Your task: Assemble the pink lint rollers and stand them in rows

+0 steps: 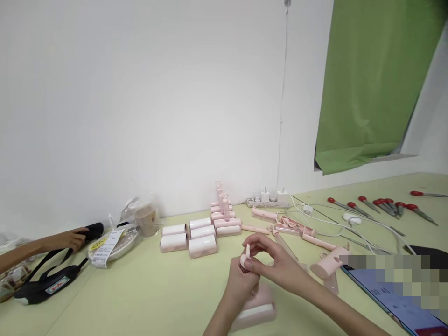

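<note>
Low in the middle, my left hand (241, 283) is wrapped around a small pink plastic part with a loop end (246, 259). Most of that part is hidden in the fist. From the right, my right hand (276, 263) pinches the loop between thumb and fingers. Under my hands lies a pink-and-white lint roller (257, 315), partly covered by them. Close to my right forearm are a pink cylinder (331, 263) and a clear piece beneath it. Farther back are several loose pink handles (264, 214).
White sticky rolls (203, 245) and pink rollers (227, 226) stand in rows. A phone (392, 298) and cables lie at the right. Red-handled tools (385, 205) lie behind. Another person's hand (72, 239) touches a black strap beside a wrapped dish (117, 242).
</note>
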A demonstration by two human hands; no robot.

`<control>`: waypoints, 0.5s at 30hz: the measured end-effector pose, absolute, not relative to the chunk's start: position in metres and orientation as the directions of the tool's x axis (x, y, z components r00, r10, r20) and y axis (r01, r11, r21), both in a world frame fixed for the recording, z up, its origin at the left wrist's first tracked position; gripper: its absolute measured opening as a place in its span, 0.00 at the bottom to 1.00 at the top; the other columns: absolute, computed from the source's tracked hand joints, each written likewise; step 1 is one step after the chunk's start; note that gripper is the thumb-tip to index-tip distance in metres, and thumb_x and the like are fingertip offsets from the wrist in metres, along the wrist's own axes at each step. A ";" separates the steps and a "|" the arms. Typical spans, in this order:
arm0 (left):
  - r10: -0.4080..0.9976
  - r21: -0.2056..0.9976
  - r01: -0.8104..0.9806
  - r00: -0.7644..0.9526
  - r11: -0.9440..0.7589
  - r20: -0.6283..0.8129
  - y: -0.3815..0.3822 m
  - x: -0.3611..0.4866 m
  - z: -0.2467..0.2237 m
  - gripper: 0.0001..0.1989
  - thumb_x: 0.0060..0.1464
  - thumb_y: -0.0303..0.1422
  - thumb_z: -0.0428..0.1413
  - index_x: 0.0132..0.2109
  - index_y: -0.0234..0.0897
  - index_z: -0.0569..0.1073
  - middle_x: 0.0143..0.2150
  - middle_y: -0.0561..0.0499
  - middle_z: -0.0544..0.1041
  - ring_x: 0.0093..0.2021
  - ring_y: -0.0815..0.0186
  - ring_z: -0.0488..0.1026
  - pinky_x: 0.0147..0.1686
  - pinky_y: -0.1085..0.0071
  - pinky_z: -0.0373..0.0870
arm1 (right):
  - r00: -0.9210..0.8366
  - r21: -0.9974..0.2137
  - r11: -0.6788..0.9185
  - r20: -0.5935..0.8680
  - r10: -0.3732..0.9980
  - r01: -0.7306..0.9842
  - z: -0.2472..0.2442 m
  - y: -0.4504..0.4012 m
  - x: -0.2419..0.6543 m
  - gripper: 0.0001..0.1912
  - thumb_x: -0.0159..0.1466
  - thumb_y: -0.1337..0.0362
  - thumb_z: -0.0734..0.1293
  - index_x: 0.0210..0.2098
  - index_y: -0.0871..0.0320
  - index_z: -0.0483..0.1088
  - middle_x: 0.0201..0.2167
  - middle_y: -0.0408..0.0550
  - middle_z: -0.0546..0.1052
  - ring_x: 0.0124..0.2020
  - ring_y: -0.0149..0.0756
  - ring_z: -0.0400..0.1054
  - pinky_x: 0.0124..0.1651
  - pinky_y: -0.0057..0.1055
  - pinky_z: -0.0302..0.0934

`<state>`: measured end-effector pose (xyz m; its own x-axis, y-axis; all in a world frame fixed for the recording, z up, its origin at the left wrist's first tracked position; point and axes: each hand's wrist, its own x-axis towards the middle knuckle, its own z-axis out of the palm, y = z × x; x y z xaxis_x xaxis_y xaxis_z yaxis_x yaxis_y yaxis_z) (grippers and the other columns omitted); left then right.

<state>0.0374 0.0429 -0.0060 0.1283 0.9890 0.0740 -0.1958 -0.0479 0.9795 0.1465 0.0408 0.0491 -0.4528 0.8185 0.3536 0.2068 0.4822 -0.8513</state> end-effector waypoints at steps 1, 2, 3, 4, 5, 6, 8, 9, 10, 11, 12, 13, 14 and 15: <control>0.988 0.980 -0.195 0.132 -0.052 0.079 0.043 0.037 -0.005 0.12 0.34 0.30 0.51 0.13 0.38 0.55 0.06 0.63 0.50 0.07 0.80 0.46 0.09 0.79 0.43 | -0.456 -0.844 0.483 0.343 0.821 0.235 0.052 0.040 0.148 0.12 0.53 0.63 0.65 0.38 0.54 0.62 0.33 0.42 0.69 0.38 0.34 0.65 0.43 0.32 0.60; 0.988 0.980 -0.192 0.131 -0.056 0.082 0.042 0.037 -0.005 0.12 0.34 0.30 0.51 0.13 0.38 0.54 0.06 0.63 0.50 0.07 0.80 0.46 0.09 0.79 0.43 | -0.465 -0.837 0.483 0.331 0.821 0.258 0.054 0.040 0.148 0.12 0.53 0.63 0.65 0.38 0.54 0.62 0.33 0.42 0.69 0.38 0.34 0.64 0.43 0.32 0.60; 0.988 0.981 -0.187 0.127 -0.059 0.084 0.042 0.037 -0.004 0.13 0.34 0.30 0.51 0.13 0.38 0.54 0.06 0.63 0.50 0.07 0.80 0.46 0.09 0.79 0.42 | -0.482 -0.830 0.486 0.319 0.816 0.273 0.056 0.040 0.148 0.12 0.53 0.62 0.65 0.37 0.54 0.63 0.33 0.43 0.69 0.38 0.34 0.64 0.43 0.33 0.60; 0.989 0.982 -0.180 0.119 -0.062 0.085 0.042 0.037 -0.004 0.13 0.34 0.30 0.51 0.12 0.39 0.54 0.06 0.63 0.50 0.07 0.80 0.47 0.09 0.79 0.42 | -0.499 -0.827 0.488 0.310 0.810 0.279 0.057 0.041 0.148 0.10 0.53 0.62 0.65 0.36 0.54 0.65 0.33 0.43 0.69 0.38 0.35 0.65 0.42 0.33 0.60; 0.990 0.983 -0.172 0.110 -0.065 0.085 0.042 0.037 -0.005 0.13 0.34 0.29 0.51 0.12 0.39 0.54 0.06 0.62 0.50 0.07 0.80 0.47 0.09 0.79 0.42 | -0.510 -0.826 0.491 0.307 0.804 0.277 0.058 0.042 0.147 0.08 0.53 0.62 0.65 0.33 0.55 0.66 0.32 0.44 0.70 0.37 0.35 0.65 0.42 0.32 0.60; 0.991 0.984 -0.163 0.100 -0.068 0.085 0.042 0.037 -0.005 0.13 0.34 0.29 0.51 0.12 0.39 0.53 0.05 0.62 0.50 0.07 0.79 0.47 0.09 0.79 0.42 | -0.511 -0.827 0.492 0.309 0.802 0.273 0.059 0.043 0.145 0.06 0.53 0.62 0.65 0.30 0.57 0.67 0.31 0.44 0.70 0.36 0.35 0.65 0.41 0.32 0.60; 0.992 0.987 -0.146 0.090 -0.071 0.084 0.043 0.037 -0.007 0.14 0.34 0.28 0.50 0.12 0.39 0.52 0.05 0.62 0.50 0.07 0.79 0.47 0.08 0.79 0.42 | -0.480 -0.827 0.486 0.316 0.819 0.283 0.060 0.044 0.143 0.06 0.52 0.62 0.66 0.25 0.58 0.66 0.28 0.44 0.70 0.33 0.35 0.66 0.39 0.32 0.60; 0.992 0.988 -0.139 0.090 -0.070 0.083 0.044 0.037 -0.008 0.14 0.34 0.28 0.50 0.12 0.39 0.52 0.05 0.62 0.50 0.07 0.79 0.47 0.08 0.79 0.42 | -0.459 -0.825 0.477 0.313 0.831 0.301 0.060 0.044 0.142 0.07 0.51 0.62 0.66 0.25 0.58 0.65 0.27 0.44 0.70 0.33 0.35 0.66 0.38 0.31 0.60; 0.992 0.989 -0.133 0.093 -0.070 0.083 0.044 0.037 -0.008 0.14 0.34 0.27 0.50 0.11 0.39 0.51 0.05 0.62 0.50 0.07 0.79 0.47 0.08 0.79 0.42 | -0.446 -0.820 0.470 0.304 0.842 0.327 0.062 0.044 0.142 0.07 0.50 0.62 0.66 0.25 0.58 0.65 0.27 0.44 0.70 0.32 0.35 0.66 0.37 0.31 0.60; 0.992 0.989 -0.129 0.096 -0.070 0.083 0.045 0.037 -0.009 0.14 0.34 0.28 0.49 0.11 0.39 0.51 0.05 0.62 0.50 0.07 0.79 0.47 0.08 0.79 0.42 | -0.442 -0.811 0.464 0.291 0.849 0.356 0.063 0.044 0.141 0.07 0.50 0.62 0.66 0.25 0.58 0.64 0.27 0.44 0.70 0.32 0.35 0.66 0.37 0.31 0.60; 0.991 0.990 -0.125 0.101 -0.070 0.083 0.045 0.037 -0.010 0.14 0.34 0.28 0.49 0.11 0.39 0.51 0.05 0.62 0.50 0.07 0.79 0.47 0.08 0.79 0.42 | -0.443 -0.802 0.460 0.278 0.852 0.382 0.065 0.043 0.141 0.07 0.50 0.62 0.66 0.25 0.58 0.64 0.27 0.43 0.70 0.33 0.35 0.66 0.37 0.31 0.60; 0.991 0.990 -0.124 0.107 -0.070 0.083 0.046 0.037 -0.011 0.15 0.34 0.28 0.50 0.11 0.39 0.51 0.05 0.62 0.50 0.07 0.79 0.47 0.08 0.79 0.42 | -0.450 -0.792 0.460 0.267 0.852 0.401 0.066 0.043 0.140 0.07 0.50 0.62 0.66 0.24 0.58 0.63 0.27 0.43 0.70 0.33 0.35 0.66 0.36 0.31 0.60; 0.990 0.990 -0.125 0.114 -0.070 0.084 0.046 0.037 -0.012 0.15 0.34 0.28 0.50 0.11 0.39 0.51 0.05 0.62 0.50 0.07 0.79 0.47 0.08 0.80 0.42 | -0.461 -0.786 0.463 0.260 0.849 0.409 0.068 0.043 0.139 0.06 0.51 0.63 0.65 0.24 0.58 0.63 0.27 0.43 0.69 0.33 0.35 0.65 0.36 0.30 0.60; 0.989 0.989 -0.127 0.123 -0.069 0.085 0.046 0.037 -0.012 0.15 0.35 0.29 0.50 0.11 0.39 0.51 0.05 0.62 0.50 0.07 0.79 0.48 0.08 0.80 0.42 | -0.474 -0.783 0.471 0.260 0.841 0.406 0.069 0.043 0.138 0.06 0.51 0.63 0.65 0.24 0.58 0.63 0.26 0.42 0.69 0.33 0.34 0.65 0.36 0.30 0.60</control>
<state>0.0370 0.0465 -0.0120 0.1230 0.9888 0.0847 -0.1274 -0.0689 0.9895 0.1379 0.0428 0.0685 -0.4745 0.8411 0.2596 0.4061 0.4708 -0.7832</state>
